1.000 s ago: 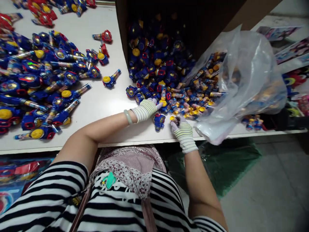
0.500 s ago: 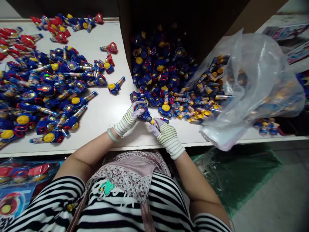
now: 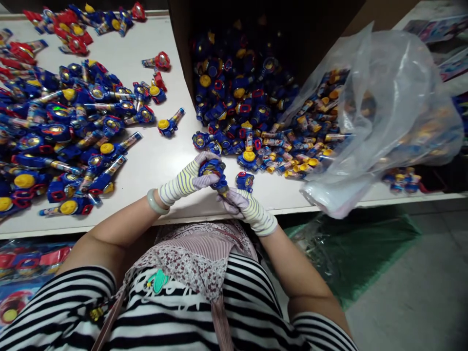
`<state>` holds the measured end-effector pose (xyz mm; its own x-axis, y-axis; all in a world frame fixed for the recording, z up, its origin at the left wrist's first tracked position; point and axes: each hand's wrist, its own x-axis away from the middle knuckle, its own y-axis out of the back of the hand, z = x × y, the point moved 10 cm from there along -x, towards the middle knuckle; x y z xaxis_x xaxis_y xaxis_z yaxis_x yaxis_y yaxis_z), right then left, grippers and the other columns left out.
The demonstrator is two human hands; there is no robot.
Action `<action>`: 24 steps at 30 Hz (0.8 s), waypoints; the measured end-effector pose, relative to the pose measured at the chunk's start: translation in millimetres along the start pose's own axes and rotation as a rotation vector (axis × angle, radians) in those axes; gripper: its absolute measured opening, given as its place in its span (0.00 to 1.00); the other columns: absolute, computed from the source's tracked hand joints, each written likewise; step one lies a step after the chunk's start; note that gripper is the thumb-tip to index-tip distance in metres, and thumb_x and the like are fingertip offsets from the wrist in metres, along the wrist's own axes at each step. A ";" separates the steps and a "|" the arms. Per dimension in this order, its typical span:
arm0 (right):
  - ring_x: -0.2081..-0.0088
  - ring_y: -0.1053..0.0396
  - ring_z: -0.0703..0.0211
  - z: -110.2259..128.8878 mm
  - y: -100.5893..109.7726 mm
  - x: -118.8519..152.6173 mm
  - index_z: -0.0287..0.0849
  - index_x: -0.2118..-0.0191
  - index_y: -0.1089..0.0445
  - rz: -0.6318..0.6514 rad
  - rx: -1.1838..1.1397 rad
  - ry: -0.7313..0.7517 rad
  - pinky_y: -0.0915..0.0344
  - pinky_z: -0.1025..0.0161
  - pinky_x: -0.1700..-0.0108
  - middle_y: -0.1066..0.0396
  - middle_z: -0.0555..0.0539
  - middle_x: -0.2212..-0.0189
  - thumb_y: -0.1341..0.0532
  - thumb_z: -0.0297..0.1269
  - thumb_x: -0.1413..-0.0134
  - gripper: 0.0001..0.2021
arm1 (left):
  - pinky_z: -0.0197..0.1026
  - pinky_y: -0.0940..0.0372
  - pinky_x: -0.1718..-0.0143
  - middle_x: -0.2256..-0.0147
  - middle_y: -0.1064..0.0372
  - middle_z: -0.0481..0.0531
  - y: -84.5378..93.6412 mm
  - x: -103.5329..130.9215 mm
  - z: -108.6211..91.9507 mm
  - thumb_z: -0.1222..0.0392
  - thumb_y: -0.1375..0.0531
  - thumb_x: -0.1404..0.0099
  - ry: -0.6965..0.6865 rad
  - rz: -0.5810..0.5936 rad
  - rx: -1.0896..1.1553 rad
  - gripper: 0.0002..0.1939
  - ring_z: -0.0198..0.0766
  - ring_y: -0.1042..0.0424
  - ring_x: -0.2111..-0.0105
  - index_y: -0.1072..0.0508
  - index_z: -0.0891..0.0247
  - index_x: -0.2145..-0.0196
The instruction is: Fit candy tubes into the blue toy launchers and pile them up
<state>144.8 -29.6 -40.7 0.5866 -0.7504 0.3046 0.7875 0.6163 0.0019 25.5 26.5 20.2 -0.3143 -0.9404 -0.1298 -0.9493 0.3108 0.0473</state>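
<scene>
My left hand [image 3: 190, 179], in a striped glove, is closed around a blue toy [image 3: 214, 168] above the white table's front part. My right hand [image 3: 248, 207], also gloved, pinches the narrow lower end of the same toy; its fingers largely hide that end. Just above my right hand, a loose blue and red toy [image 3: 244, 181] lies on the table. Farther back, a heap of blue toys [image 3: 234, 105] spills from a dark box. Beside them is a pile of small printed tubes with yellow caps [image 3: 292, 158].
Blue toys with tubes attached [image 3: 62, 131] cover the table's left side, with red ones [image 3: 73, 31] behind. A clear plastic bag [image 3: 387, 107] of tubes reaches the front edge at right. The box's dark side wall [image 3: 181, 48] stands behind my hands.
The toy in my hands is turned slightly, and my right fingers have closed more around its lower end. The loose blue and red toy shows more fully. The whole view has shifted a little.
</scene>
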 end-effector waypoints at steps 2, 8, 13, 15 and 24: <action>0.77 0.42 0.61 3.8 15.2 -1.0 0.42 0.55 0.31 -0.186 0.167 0.015 0.44 0.64 0.72 0.36 0.50 0.76 0.53 0.67 0.39 0.32 | 0.43 0.30 0.55 0.56 0.28 0.54 6.9 0.7 7.5 0.46 0.32 0.39 0.018 -0.097 -0.002 0.25 0.41 0.27 0.59 0.33 0.61 0.52; 0.78 0.47 0.63 -12.7 -7.0 -2.1 0.43 0.62 0.33 -0.121 0.101 -0.062 0.46 0.65 0.74 0.41 0.52 0.78 0.56 0.70 0.40 0.32 | 0.41 0.29 0.58 0.57 0.27 0.55 5.8 6.9 13.8 0.46 0.31 0.41 -0.021 -0.124 0.091 0.24 0.40 0.27 0.60 0.32 0.61 0.54; 0.81 0.50 0.65 -10.5 -22.3 -14.4 0.44 0.62 0.34 -0.022 -0.109 -0.057 0.47 0.66 0.76 0.45 0.55 0.79 0.57 0.68 0.38 0.31 | 0.39 0.27 0.64 0.56 0.27 0.55 25.8 10.4 9.7 0.48 0.29 0.44 -0.018 -0.166 0.061 0.25 0.40 0.26 0.61 0.31 0.61 0.54; 0.74 0.43 0.63 3.2 6.1 -16.2 0.43 0.60 0.33 -0.255 0.082 -0.008 0.44 0.66 0.71 0.38 0.52 0.74 0.43 0.66 0.43 0.27 | 0.36 0.29 0.72 0.58 0.28 0.54 39.2 12.9 18.2 0.49 0.30 0.43 0.049 -0.286 0.006 0.24 0.38 0.27 0.66 0.32 0.61 0.54; 0.83 0.56 0.70 3.0 -74.8 -26.1 0.42 0.60 0.33 0.260 -0.467 -0.059 0.52 0.71 0.82 0.42 0.57 0.79 0.58 0.64 0.33 0.30 | 0.39 0.29 0.69 0.58 0.26 0.56 40.0 17.3 7.3 0.44 0.29 0.46 -0.028 -0.162 0.183 0.26 0.40 0.26 0.66 0.31 0.59 0.56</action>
<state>70.1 -55.4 -45.9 0.7727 -0.5639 0.2916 0.6255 0.5981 -0.5010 -17.9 23.6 12.6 -0.1552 -0.9767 -0.1484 -0.9715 0.1782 -0.1566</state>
